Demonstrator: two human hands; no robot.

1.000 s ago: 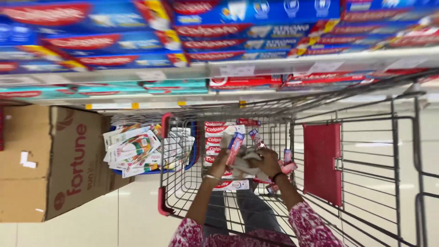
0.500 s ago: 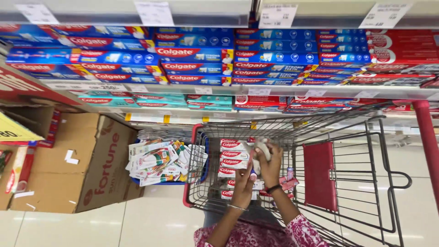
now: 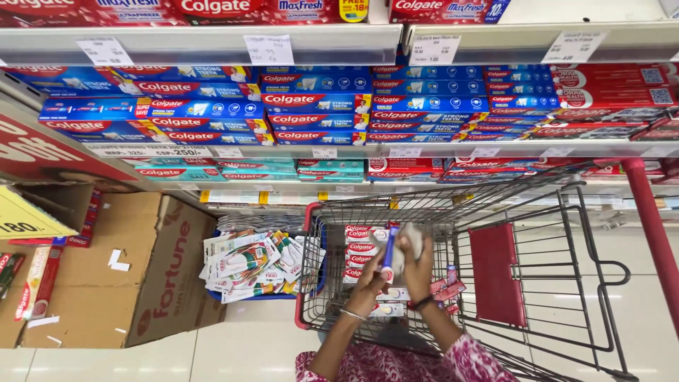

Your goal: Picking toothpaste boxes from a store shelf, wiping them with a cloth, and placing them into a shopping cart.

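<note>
head view | we lift a blue toothbrush pack (image 3: 388,253) over the wire cart (image 3: 495,212), left hand (image 3: 371,277) fingers clamped on it, right hand (image 3: 417,265) clutching pale packs (image 3: 412,239) | next: a clear reach past cart rim | around: toothpaste shelves (image 3: 318,106), cardboard box (image 3: 141,276)

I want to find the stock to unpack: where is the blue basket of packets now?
In the head view the blue basket sits on the floor at lower centre-left, between the cardboard box and the trolley, below the shelves.
</note>
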